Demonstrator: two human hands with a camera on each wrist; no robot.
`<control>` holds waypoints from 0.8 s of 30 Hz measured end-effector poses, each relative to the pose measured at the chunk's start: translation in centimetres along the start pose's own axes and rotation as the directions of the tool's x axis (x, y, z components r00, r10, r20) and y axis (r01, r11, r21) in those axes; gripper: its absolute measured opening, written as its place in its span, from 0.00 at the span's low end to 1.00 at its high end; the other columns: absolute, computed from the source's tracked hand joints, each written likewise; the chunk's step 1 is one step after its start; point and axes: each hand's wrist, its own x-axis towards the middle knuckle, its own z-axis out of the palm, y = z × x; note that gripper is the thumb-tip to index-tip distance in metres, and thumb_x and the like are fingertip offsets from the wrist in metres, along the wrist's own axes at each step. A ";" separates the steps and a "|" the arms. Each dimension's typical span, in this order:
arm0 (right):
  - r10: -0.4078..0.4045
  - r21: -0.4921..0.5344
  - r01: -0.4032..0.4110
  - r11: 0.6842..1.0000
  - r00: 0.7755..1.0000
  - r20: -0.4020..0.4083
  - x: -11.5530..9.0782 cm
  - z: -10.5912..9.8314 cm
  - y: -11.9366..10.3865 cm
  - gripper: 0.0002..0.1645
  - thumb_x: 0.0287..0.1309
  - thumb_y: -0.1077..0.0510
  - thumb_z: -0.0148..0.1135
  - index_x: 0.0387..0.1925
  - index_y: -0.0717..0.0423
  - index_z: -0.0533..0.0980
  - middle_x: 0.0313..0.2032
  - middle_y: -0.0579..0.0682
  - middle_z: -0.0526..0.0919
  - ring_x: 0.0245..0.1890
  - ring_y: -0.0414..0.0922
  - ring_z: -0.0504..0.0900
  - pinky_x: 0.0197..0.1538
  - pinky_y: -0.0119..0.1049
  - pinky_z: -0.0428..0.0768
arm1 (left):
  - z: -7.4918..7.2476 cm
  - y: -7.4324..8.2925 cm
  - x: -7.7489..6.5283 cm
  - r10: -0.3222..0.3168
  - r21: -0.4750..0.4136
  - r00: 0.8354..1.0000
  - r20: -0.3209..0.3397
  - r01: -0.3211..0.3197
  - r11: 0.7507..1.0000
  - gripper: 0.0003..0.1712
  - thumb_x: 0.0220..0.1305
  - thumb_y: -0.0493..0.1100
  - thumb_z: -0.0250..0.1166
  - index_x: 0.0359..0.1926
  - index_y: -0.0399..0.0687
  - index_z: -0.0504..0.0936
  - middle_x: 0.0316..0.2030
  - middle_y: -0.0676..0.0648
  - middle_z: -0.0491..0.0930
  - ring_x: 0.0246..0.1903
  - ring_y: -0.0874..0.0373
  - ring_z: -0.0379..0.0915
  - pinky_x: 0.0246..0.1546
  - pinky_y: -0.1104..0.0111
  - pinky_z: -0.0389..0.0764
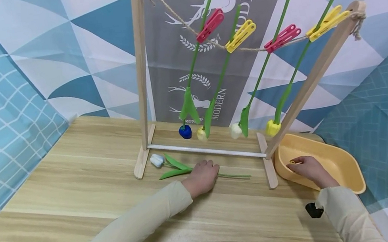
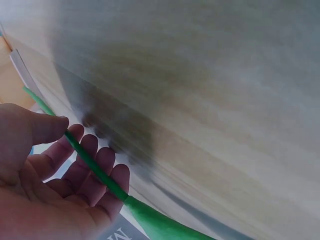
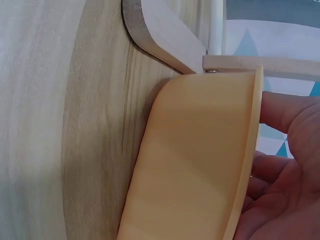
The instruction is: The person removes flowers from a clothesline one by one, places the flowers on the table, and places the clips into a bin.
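1. While the left hand (image 1: 204, 175) pinches the green stem of a pale blue tulip (image 1: 157, 160) between thumb and fingertips, its other fingers curl loosely beneath it.
2. That tulip stretches roughly along the far edge of the wooden table (image 1: 62, 192), in front of the rack's white bar (image 1: 206, 151), bloom toward the left edge; whether the stem touches the wood, I cannot tell.
3. The right hand (image 1: 307, 170) reaches into a yellow-orange basin (image 1: 336, 156) near the table's far right corner, thumb and forefinger grasping a small yellow piece (image 1: 293, 162), mostly hidden.
4. Near the far edge stands a wooden rack (image 1: 141, 71) with a rope (image 1: 253, 49) between its posts.
5. Four tulips hang bloom-down from it: blue (image 1: 185, 132), pale yellow, white and bright yellow, under pink, yellow, pink and yellow clips in that order.
6. A black object (image 1: 313, 210) lies near the table's right edge, beside the right sleeve (image 1: 348, 211).
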 end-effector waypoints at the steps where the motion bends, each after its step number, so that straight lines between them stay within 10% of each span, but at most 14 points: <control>1: -0.007 -0.005 0.007 1.000 1.000 0.007 0.0 -0.1 0.0 0.38 0.61 0.45 0.55 0.57 0.75 0.65 0.50 0.69 0.75 0.46 0.55 0.78 0.45 0.46 0.78 | 0.0 -0.1 0.0 -0.001 -0.005 1.000 -0.001 0.001 1.000 0.08 0.68 0.45 0.54 0.40 0.47 0.76 0.32 0.49 0.74 0.35 0.56 0.71 0.38 0.64 0.75; 12: -0.040 -0.032 0.043 0.999 0.994 0.100 0.1 -1.7 1.7 0.33 0.60 0.49 0.59 0.53 0.76 0.68 0.37 0.56 0.80 0.30 0.41 0.75 0.34 0.34 0.75 | -0.2 0.2 0.2 -0.052 -0.011 0.997 0.060 0.052 0.999 0.06 0.67 0.45 0.54 0.37 0.50 0.76 0.33 0.50 0.73 0.37 0.56 0.70 0.36 0.64 0.72; 24: -0.064 -0.149 0.080 0.986 0.992 0.111 1.2 -1.3 2.8 0.25 0.60 0.56 0.55 0.50 0.75 0.72 0.47 0.68 0.76 0.40 0.50 0.75 0.39 0.38 0.74 | -0.3 0.1 0.0 -0.067 0.016 0.996 0.057 0.066 0.998 0.05 0.66 0.42 0.55 0.38 0.50 0.78 0.33 0.50 0.74 0.37 0.57 0.73 0.37 0.65 0.75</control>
